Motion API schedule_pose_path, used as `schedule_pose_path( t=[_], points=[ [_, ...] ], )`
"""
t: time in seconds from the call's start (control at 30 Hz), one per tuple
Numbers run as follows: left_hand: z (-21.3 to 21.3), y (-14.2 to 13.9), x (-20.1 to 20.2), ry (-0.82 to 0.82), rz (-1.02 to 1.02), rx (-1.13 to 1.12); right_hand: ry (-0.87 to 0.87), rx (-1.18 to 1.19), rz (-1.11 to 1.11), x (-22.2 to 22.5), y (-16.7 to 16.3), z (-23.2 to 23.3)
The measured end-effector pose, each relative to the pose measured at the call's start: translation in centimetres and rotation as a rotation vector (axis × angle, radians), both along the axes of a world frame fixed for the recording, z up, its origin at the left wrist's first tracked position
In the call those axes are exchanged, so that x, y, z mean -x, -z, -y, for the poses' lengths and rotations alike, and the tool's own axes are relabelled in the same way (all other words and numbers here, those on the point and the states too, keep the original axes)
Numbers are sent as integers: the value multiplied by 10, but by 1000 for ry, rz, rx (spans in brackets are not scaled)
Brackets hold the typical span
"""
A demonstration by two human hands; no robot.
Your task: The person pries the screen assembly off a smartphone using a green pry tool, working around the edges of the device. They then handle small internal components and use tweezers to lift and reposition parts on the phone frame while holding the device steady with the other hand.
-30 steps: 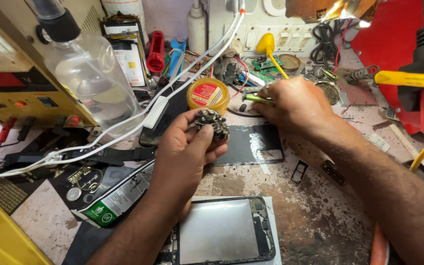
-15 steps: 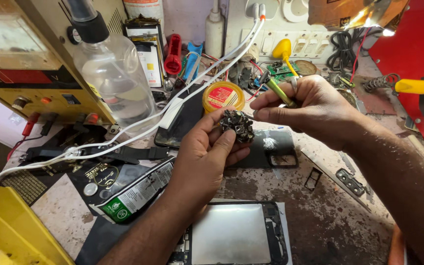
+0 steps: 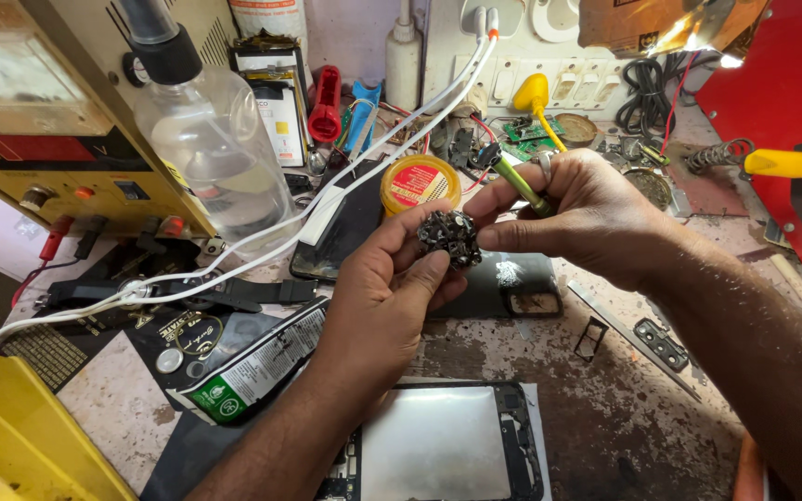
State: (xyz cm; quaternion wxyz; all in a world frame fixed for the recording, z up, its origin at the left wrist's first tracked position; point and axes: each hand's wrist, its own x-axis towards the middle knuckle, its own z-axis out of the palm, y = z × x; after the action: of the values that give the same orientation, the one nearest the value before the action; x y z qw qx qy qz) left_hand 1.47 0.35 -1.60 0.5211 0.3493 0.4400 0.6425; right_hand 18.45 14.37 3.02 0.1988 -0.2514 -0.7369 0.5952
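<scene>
So we've got the left hand point(image 3: 378, 301) pinching a small dark clump of tiny parts point(image 3: 450, 237) up over the desk point(image 3: 624, 417), right above a black phone cover point(image 3: 512, 283). Our right hand point(image 3: 587, 218) touches the clump with its fingertips while gripping a green-handled tool point(image 3: 519, 184). A yellow round tin point(image 3: 420, 184) sits just behind.

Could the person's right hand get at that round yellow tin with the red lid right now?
Probably yes. The round yellow tin sits just beyond the right hand with nothing between them, though the hand already holds a green-handled tool and touches the clump of small parts.
</scene>
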Motion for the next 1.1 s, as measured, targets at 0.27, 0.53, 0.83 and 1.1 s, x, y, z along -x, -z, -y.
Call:
schedule_pose_path(
  t=[0.27, 0.53, 0.83, 1.1],
  points=[
    [2, -2, -1, -6, -40, -50, 81, -77, 25, 0, -1, 8],
    [1, -7, -3, -21, 48, 16, 101, -98, -14, 0, 2, 4],
    [1, -10, -2, -8, 51, 47, 123, -101, 18, -2, 4, 1],
    [2, -10, -2, 14, 62, 62, 137, -141, 127, -4, -10, 8]
  ],
)
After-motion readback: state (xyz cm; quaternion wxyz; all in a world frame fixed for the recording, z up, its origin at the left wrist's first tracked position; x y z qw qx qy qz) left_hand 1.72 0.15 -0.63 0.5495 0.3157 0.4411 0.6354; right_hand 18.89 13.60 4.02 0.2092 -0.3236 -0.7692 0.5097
